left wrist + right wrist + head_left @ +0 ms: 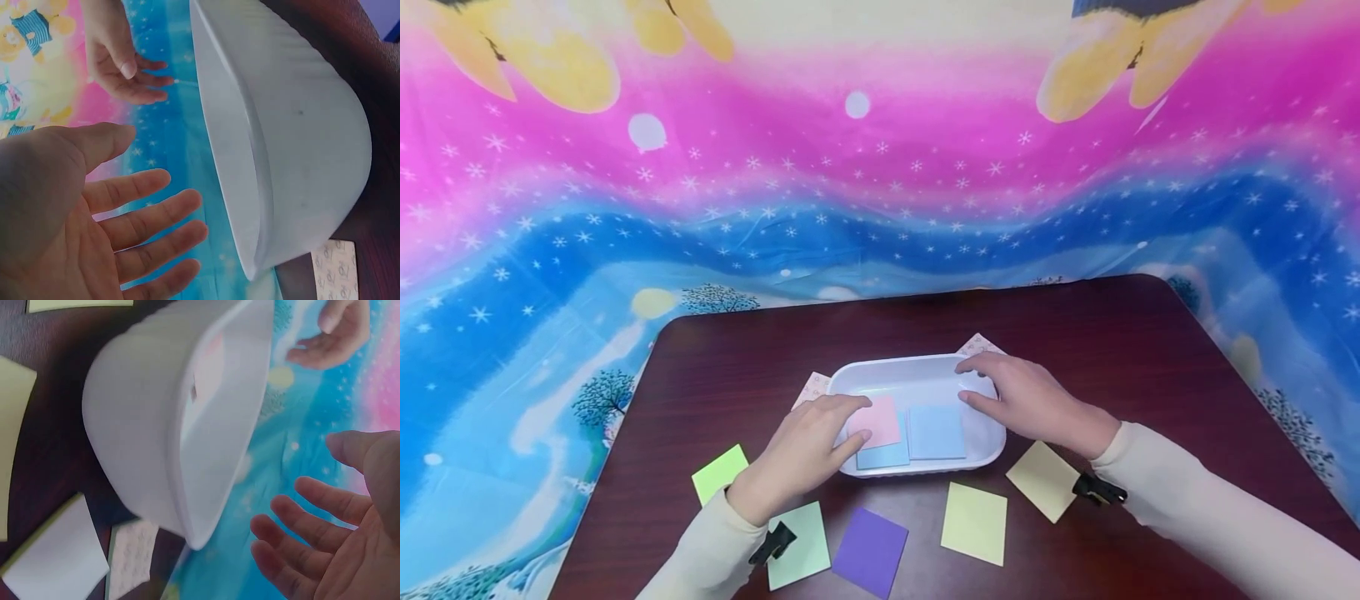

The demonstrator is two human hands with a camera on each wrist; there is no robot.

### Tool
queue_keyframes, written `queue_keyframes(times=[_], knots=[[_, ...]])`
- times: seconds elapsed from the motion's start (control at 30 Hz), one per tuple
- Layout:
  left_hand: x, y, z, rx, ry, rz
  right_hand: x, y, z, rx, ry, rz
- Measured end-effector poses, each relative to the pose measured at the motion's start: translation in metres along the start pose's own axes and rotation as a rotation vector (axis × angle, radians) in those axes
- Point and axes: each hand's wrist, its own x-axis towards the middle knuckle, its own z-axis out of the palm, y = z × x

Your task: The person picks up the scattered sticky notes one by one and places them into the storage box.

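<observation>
A white oval-cornered tray (917, 367) stands mid-table with a pink square pad (880, 421) overlapping a blue square (883, 456), and a second light blue square (937, 433) beside them. Over the tray's left end hovers my left hand (808, 437), its fingers spread and relaxed around nothing. My right hand (1026, 396) is above the right end, thumb and fingers apart, also holding nothing. In the left wrist view the left hand (137, 231) shows beside the tray's outer wall (306, 125); the right wrist view shows the right hand (319, 531) with a gap to the tray (137, 425).
Along the near side lie a lime green pad (721, 473), a mint green pad (801, 546), a purple pad (871, 552), a pale yellow pad (974, 523) and a tan-yellow pad (1042, 481). Patterned cards (981, 344) poke out behind the tray. A printed cloth (880, 183) hangs behind the table.
</observation>
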Motion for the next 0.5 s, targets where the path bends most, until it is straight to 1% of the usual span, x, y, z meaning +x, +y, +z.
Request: queue_keyframes(times=[0.17,0.3,0.5], knots=[[0.003,0.007,0.001,-0.006,-0.021,0.024,-0.003,0.013,-0.008,0.021,0.021,0.046],[0.007,0.013,0.001,-0.023,-0.016,0.056,-0.005,0.023,-0.012,0.027,0.020,0.075],[0.010,0.017,0.005,-0.036,-0.004,0.093,-0.006,0.038,-0.016,0.038,0.064,0.102]])
